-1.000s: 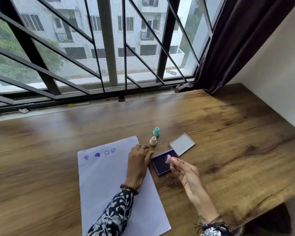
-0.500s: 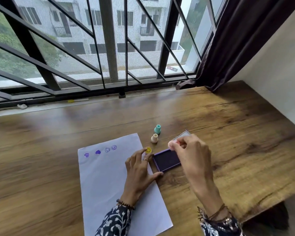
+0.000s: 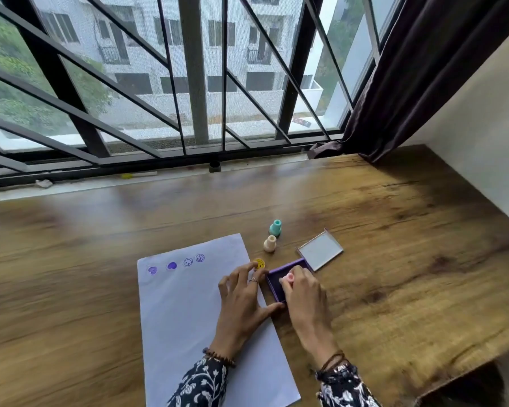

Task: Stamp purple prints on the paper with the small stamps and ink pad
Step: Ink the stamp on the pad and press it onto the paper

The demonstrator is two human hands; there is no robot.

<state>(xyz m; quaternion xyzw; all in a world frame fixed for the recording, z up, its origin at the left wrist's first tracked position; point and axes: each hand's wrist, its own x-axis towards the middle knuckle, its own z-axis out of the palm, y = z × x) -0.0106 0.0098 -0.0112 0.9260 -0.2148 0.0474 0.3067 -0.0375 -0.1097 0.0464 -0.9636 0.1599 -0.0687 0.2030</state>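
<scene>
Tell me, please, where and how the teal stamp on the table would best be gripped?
Probably by its narrow upper handle, pinched from above. The teal stamp stands upright on its wider base, top free, though the cream stamp stands close on its near side.

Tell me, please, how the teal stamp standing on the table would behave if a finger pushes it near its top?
The teal stamp would probably tip rather than slide: it stands upright, taller than wide, on a smooth wooden table. It looks like small plastic, so likely light. If it falls toward the cream stamp close beside it, it may knock that one over too.
</scene>
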